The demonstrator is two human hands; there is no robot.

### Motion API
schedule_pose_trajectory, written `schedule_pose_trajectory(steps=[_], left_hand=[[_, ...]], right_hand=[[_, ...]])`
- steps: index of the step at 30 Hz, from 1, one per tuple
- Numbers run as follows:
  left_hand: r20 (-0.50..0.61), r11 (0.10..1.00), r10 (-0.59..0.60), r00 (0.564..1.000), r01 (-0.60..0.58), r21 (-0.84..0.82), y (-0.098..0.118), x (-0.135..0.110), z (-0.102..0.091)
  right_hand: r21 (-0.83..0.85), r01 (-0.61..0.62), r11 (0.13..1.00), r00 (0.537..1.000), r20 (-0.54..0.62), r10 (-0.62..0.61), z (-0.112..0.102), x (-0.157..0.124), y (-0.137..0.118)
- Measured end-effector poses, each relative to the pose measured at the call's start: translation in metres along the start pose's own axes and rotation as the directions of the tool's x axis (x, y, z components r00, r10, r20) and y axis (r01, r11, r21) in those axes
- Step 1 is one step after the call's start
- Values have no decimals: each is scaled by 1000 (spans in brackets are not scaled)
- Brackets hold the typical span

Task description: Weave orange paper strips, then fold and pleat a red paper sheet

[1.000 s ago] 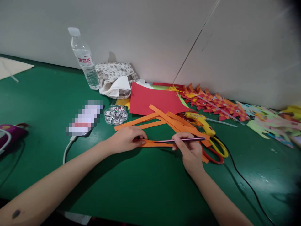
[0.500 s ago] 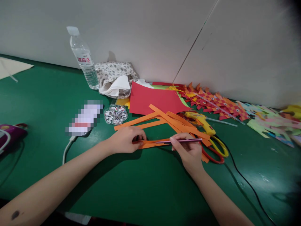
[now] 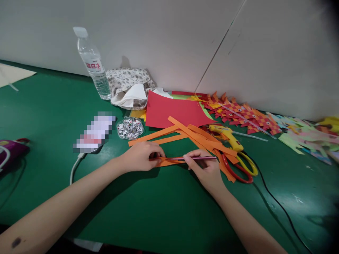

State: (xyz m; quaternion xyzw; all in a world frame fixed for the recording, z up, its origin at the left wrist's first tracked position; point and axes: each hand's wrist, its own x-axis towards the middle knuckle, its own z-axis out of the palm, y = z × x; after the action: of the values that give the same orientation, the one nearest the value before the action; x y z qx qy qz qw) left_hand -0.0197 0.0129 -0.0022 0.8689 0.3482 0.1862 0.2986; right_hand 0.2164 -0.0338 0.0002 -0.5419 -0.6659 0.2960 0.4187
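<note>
My left hand [image 3: 144, 156] is closed, its thumb and fingers pinching the end of an orange paper strip [image 3: 169, 163] just above the table. To the right, the strip shows as two narrow bands with a gap between them. My right hand [image 3: 205, 167] is closed around a slim pink and dark pen-like tool [image 3: 176, 158]; its tip points left along the strip, near my left fingers. The tool's exact kind is too small to make out. Behind both hands lies a pile of loose orange paper strips [image 3: 200, 139].
Beyond are red paper [image 3: 172, 109], a yellow glue gun [image 3: 227, 135], red-and-yellow scissor handles [image 3: 238, 174] and woven paper fish [image 3: 243, 114]. At left stand a water bottle [image 3: 95, 68], a tissue pouch [image 3: 131, 79], a case of googly eyes [image 3: 130, 128] and a phone [image 3: 96, 130]. A black cord [image 3: 275, 201] runs right.
My right hand has moved left with the tool, bringing its tip closer to my left hand. My left hand stays nearly in place on the strip.
</note>
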Motion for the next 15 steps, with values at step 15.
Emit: schedule_pose_trajectory(steps=[15], left_hand=[[31,999,-40,999,40,-2,-1,0,0]], right_hand=[[242,-89,966,988,-103,117,-10,7,9]])
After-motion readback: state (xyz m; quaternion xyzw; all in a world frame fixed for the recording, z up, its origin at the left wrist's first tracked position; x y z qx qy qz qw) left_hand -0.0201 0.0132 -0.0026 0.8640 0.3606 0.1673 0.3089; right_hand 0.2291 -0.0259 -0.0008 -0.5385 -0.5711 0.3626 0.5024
